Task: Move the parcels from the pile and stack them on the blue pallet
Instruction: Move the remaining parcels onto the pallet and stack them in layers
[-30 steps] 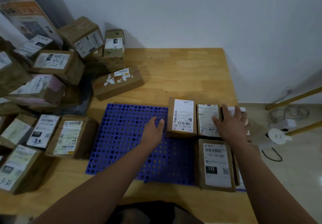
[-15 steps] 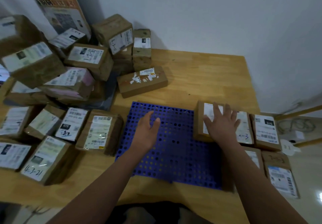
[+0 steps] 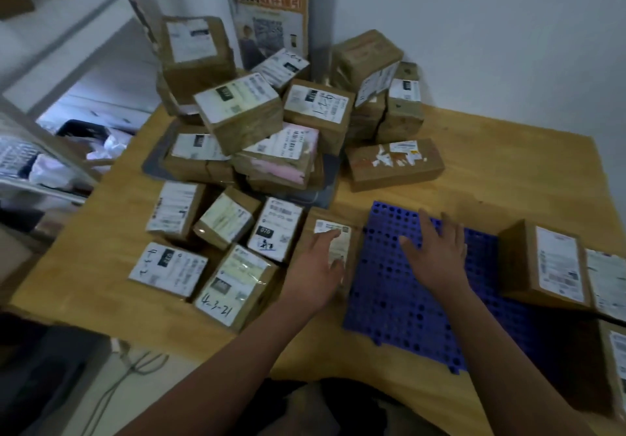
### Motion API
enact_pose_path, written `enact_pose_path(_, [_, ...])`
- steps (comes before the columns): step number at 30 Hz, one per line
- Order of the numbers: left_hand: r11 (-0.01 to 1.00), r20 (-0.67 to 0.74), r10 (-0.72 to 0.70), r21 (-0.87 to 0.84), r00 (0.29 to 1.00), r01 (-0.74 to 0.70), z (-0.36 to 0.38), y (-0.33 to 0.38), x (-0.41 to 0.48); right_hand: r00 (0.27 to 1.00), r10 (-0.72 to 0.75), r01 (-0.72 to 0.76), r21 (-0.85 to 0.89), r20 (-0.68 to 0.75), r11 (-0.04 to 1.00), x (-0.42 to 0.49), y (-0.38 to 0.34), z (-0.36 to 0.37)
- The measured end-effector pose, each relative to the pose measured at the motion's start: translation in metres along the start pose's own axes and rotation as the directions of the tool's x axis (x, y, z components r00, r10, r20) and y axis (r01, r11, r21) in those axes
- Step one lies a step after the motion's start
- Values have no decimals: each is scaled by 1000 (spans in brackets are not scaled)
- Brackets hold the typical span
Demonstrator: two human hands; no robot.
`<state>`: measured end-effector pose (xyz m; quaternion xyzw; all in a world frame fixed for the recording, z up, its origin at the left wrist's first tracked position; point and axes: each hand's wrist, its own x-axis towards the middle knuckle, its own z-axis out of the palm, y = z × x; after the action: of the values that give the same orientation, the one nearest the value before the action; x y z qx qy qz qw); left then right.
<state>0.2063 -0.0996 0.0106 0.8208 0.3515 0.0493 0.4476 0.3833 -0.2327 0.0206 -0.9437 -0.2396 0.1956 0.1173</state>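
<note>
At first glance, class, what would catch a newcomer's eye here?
A heap of brown parcels crowds the far left of the table. Nearer, a blue pallet carries parcels on its right side. The left hand lies on a parcel beside it; the right hand spreads over it.

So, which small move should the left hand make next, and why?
Probably curl the left hand round the parcel under it, just beside the blue pallet, and lift it across. The pallet's left part is bare, and the right hand hovers open above it.
</note>
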Motion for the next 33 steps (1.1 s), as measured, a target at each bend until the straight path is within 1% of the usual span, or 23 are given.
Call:
enact_pose_path(3, [999,-34,3,37,999,-2,-27,-33,-7,998,-17,16,28,56,999,-4,-33,24])
enact_pose_path(6, [997,-113,-62,36,992,67,-50,-61,-12,989,-30,19,78,142,997,-8,-59,47])
enact_pose_path(10, [982,-178,-98,140,979,124,-68,-94,-11,972,-8,-33,170,235,985,-12,-81,77])
enact_pose_path(12, [970,-184,-107,198,977,144,-71,-104,-10,964,15,-80,234,267,969,-15,-89,88])
enact_pose_path(13, [960,-183,-110,234,977,152,-72,-108,-11,965,41,-115,278,259,954,-16,-91,95])
enact_pose_path(15, [938,-170,-134,297,976,181,-70,-115,-11,958,112,-215,403,263,890,-8,-83,118])
enact_pose_path(18, [914,-125,-179,345,976,212,-66,-122,-10,955,164,-274,515,248,812,-4,-75,142])
enact_pose_path(20, [902,-114,-181,377,977,211,-66,-125,-8,947,208,-312,551,245,774,-11,-83,137])
enact_pose_path(22, [888,-115,-212,391,970,241,-67,-126,-10,925,254,-374,572,282,730,-26,-103,117])
enact_pose_path(24, [884,-126,-257,371,958,285,-67,-126,-17,909,287,-413,571,301,710,-27,-102,116])
enact_pose_path(25, [880,-129,-274,366,953,303,-65,-127,-21,908,296,-417,559,298,716,-28,-103,114])
enact_pose_path(26, [872,-134,-284,375,949,314,-63,-128,-25,916,303,-398,525,261,752,-28,-102,115])
enact_pose_path(28, [857,-147,-293,397,945,328,-60,-130,-28,949,277,-315,367,154,875,-30,-106,110])
enact_pose_path(30, [864,-166,-306,365,937,347,-61,-131,-26,990,135,-138,210,27,968,-30,-114,107])
enact_pose_path(32, [880,-178,-316,314,932,358,-64,-131,-26,999,-43,43,103,-3,994,-29,-127,105])
enact_pose_path(33, [887,-186,-321,285,928,364,-65,-131,-27,994,-109,108,63,13,992,-28,-134,106])
